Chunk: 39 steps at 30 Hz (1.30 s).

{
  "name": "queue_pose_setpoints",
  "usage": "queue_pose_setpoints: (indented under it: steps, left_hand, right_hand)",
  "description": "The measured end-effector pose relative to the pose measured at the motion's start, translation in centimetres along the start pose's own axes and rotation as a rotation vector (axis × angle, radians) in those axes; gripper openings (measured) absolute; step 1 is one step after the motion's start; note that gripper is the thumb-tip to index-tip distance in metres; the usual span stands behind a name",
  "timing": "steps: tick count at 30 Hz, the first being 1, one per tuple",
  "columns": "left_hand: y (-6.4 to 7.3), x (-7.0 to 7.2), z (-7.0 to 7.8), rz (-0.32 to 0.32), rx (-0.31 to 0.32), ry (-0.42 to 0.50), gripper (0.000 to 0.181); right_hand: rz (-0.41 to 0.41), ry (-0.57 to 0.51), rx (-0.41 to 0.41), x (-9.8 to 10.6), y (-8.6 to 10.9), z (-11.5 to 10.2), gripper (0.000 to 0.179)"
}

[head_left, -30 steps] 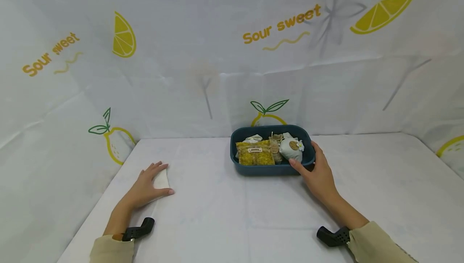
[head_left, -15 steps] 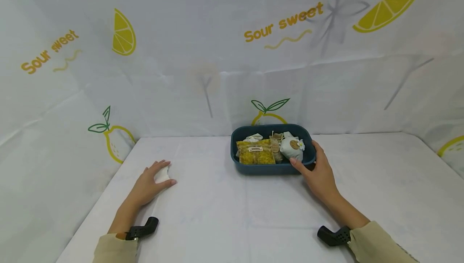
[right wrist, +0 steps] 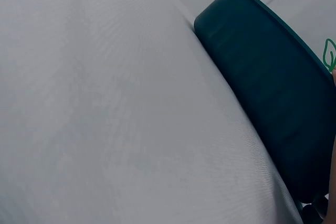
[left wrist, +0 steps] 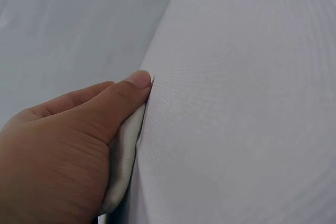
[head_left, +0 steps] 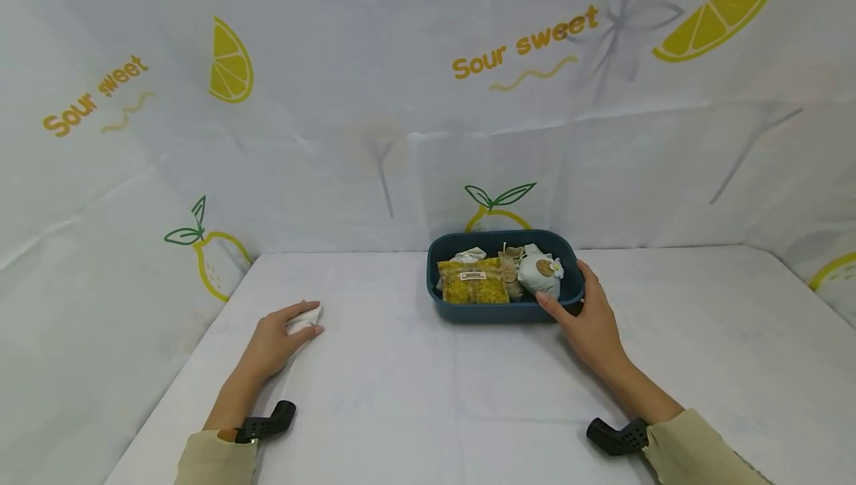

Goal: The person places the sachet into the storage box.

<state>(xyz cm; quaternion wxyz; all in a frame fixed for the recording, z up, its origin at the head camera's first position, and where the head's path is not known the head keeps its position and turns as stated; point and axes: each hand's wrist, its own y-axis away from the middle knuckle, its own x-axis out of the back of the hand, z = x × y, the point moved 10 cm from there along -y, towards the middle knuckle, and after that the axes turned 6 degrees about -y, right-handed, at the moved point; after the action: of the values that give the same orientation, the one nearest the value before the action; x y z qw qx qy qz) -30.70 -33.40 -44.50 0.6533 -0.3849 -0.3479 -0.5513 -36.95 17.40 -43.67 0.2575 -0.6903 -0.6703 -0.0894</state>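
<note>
At the table's left side, my left hand [head_left: 273, 340] pinches a small white cloth piece [head_left: 305, 319] between thumb and fingers, low on the table. In the left wrist view, the thick soft edge of the cloth piece [left wrist: 125, 156] shows under the thumb; its far side is hidden. My right hand [head_left: 594, 329] holds the right front corner of a dark blue plastic bin [head_left: 481, 314], thumb over the front rim. Inside lie a clear sachet of yellow bits [head_left: 461, 292] with a label, a brown pouch [head_left: 510, 277] and a pale drawstring pouch [head_left: 540, 271] with a white flower.
A white cloth covers the table [head_left: 401, 396]. Behind it hangs a white backdrop [head_left: 301, 151] printed with lemons and lettering, close to the bin's back. Another whitish item [head_left: 468, 255] lies at the back left inside the bin, partly hidden.
My left thumb and fingers have drawn closer together, and the white cloth piece has bunched up between them. The right hand and the bin have stayed in place.
</note>
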Motion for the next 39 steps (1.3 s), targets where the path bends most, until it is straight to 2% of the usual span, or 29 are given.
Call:
queue_pose_setpoints:
  steps: [5,12,17,21,25,28,34,39]
  left_hand:
    - [0.0,0.4,0.2,0.063,0.021,0.012,0.046]
    - [0.3,2.0,0.2,0.192,0.060,0.043,0.038]
    - [0.6,2.7,0.6,0.211,0.050,0.050,0.037]
    - [0.2,3.2,2.2,0.215,0.010,0.051,0.038]
    - [-0.2,3.2,4.4,0.194,-0.015,0.075,0.038]
    - [-0.5,2.9,6.9,0.175,-0.065,0.098,0.038]
    - [-1.3,2.4,13.1,0.152,-0.197,0.125,0.038]
    - [-1.9,1.6,19.0,0.144,-0.334,0.096,0.038]
  right_hand:
    - [0.003,0.005,-0.005,0.2,0.1,0.2,0.096]
    - [-0.003,-0.002,0.001,0.1,-0.1,-0.2,0.096]
    - [-0.017,-0.002,-0.001,-0.5,-0.4,-0.4,0.097]
    - [-0.010,-0.004,0.002,-0.6,-0.4,-0.4,0.097]
    - [-0.008,-0.005,-0.003,-0.6,-0.3,-0.3,0.096]
    - [-0.008,-0.003,-0.010,-0.7,-0.2,-0.2,0.096]
    - [0.000,0.002,-0.013,-0.5,0.0,0.2,0.096]
    - [0.006,0.005,-0.017,-0.2,0.1,0.4,0.095]
